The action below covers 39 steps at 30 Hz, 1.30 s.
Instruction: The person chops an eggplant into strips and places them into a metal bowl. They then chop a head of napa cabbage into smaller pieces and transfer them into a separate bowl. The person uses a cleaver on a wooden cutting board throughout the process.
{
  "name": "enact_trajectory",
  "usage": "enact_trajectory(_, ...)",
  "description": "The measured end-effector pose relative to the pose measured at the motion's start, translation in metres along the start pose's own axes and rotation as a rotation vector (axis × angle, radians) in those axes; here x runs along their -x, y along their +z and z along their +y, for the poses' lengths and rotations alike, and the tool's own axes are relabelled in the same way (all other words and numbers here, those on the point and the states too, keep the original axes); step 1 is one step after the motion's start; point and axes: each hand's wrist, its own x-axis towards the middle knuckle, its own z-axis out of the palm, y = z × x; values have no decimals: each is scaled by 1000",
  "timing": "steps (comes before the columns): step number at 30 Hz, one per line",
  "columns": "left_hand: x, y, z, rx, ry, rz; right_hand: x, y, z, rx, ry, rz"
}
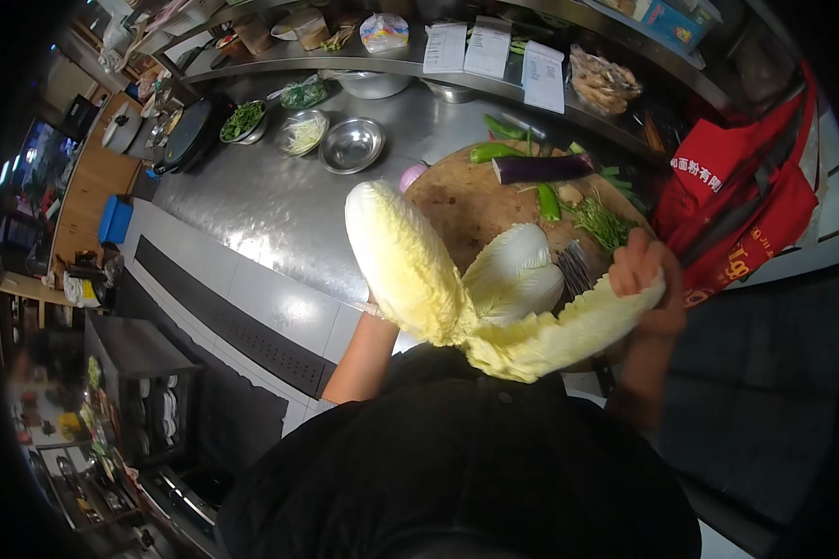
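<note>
A head of napa cabbage (405,258) is held up at the near left edge of a round wooden chopping board (454,202). My left hand (372,297) is mostly hidden behind it and supports it. My right hand (647,279) grips the outer end of a cabbage leaf (566,335), which bends away to the right. Loose cabbage leaves (517,272) lie on the board between them. Farther back on the board are a cut eggplant (542,168), green peppers (495,151) and chopped greens (601,220). A purple onion (412,176) sits by the board's left edge.
On the steel counter (252,189) stand an empty metal bowl (352,144), a bowl of pale shreds (302,133) and a bowl of greens (243,122). A shelf (405,64) with papers crosses the back. A red bag (734,189) is at right.
</note>
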Motion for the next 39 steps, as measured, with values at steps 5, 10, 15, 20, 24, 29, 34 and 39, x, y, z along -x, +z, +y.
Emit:
enact_trajectory(5, -10, 15, -13, 219, -112, -20, -17, -21, 26, -289, 152, 417)
enact_trajectory(10, 0, 106, -42, 109, -167, -13, -57, -29, 130, -364, 614, 317)
enact_trajectory(15, 10, 118, -61, 50, -221, 2, -65, 40, 150, -224, 501, 313)
enact_trajectory(20, 28, 112, -52, -7, -221, 135, -50, 40, 141, -106, 418, 327)
enact_trajectory(24, 45, 108, -37, -94, -207, 258, -44, 37, 129, 26, 443, 383)
enact_trajectory(29, 39, 101, -37, -13, -226, 170, -30, 23, 125, -177, 661, 388)
enact_trajectory(34, 19, 80, -24, -191, -239, 172, -40, -13, 101, -282, 585, 224)
enact_trajectory(39, 1, 93, -22, -378, -236, 105, -92, 28, 84, 325, 471, 80)
